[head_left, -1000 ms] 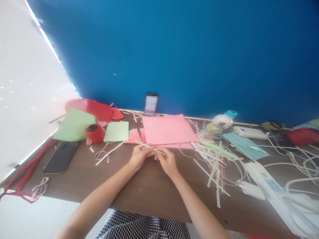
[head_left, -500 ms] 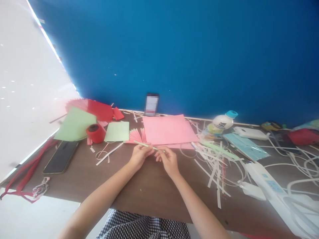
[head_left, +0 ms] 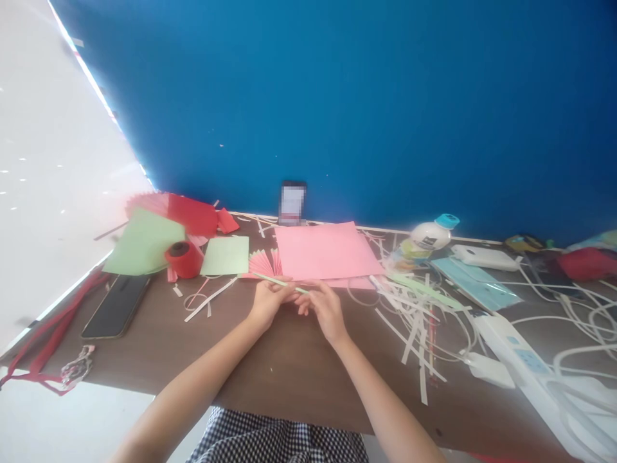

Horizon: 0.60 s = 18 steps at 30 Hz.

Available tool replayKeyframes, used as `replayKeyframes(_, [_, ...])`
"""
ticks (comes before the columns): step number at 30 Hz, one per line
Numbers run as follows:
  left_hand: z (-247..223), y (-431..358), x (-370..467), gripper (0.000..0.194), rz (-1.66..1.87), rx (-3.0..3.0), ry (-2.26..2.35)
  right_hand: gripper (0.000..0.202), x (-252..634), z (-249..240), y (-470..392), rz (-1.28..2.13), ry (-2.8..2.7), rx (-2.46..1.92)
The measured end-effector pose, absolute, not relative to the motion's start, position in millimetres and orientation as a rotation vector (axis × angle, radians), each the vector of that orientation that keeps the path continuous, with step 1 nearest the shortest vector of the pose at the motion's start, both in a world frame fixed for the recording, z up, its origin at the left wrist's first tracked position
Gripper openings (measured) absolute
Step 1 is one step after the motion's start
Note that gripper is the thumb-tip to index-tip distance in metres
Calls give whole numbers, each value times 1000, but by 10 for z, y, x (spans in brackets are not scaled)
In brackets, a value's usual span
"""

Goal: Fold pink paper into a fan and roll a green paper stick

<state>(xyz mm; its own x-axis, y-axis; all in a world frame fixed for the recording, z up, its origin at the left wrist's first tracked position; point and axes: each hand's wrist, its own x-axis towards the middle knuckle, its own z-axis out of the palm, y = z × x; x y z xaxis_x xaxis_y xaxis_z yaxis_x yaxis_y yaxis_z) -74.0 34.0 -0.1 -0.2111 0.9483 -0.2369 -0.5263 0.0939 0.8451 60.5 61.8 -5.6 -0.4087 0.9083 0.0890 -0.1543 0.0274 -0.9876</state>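
A thin, light green folded paper strip (head_left: 270,279) is pinched in my left hand (head_left: 270,303), its left end sticking out past the fingers. My right hand (head_left: 328,310) has closed fingers on the strip's other end, close beside the left. Just beyond the hands lies a pink sheet of paper (head_left: 328,251) with another pink edge under it. A pleated pink paper fan (head_left: 265,263) lies at its left, next to a light green paper square (head_left: 225,255).
Left are a red spool (head_left: 184,259), a green sheet (head_left: 144,241) and a phone (head_left: 117,307). Paper strips (head_left: 419,308), a glue bottle (head_left: 429,235) and a power strip (head_left: 515,354) with cables lie right. Another phone (head_left: 292,202) leans on the blue wall.
My right fingers have slid slightly along the green strip and cover more of its right end. The left hand keeps its pinch; the view has shifted a little.
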Motion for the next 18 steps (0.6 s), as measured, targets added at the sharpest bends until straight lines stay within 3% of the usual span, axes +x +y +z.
replayKeyframes(6, [73, 329, -725, 41, 1454, 654, 1134, 30, 635, -14, 683, 1480, -1549, -1034])
replayKeyframes(18, [34, 359, -803, 42, 1402, 702, 1075, 29, 672, 18, 686, 1602, -1551, -1008])
